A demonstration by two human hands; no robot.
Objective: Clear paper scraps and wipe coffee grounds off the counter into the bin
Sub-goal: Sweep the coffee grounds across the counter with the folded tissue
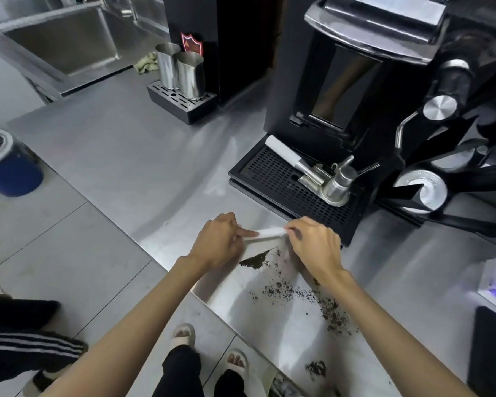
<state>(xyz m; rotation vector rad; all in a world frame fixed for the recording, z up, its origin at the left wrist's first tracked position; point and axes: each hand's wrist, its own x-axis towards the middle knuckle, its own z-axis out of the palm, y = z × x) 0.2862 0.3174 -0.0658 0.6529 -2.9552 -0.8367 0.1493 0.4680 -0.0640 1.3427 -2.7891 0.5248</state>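
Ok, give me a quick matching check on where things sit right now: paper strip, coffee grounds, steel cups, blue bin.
Things:
1. paper strip
2. coffee grounds
3. steel cups
4. blue bin

Places:
a. on the floor, left of the counter
b. held between the left hand and the right hand
c. standing on the small drip tray
d. scattered on the counter

Pairs: 1-b, 2-d, 3-c, 4-a
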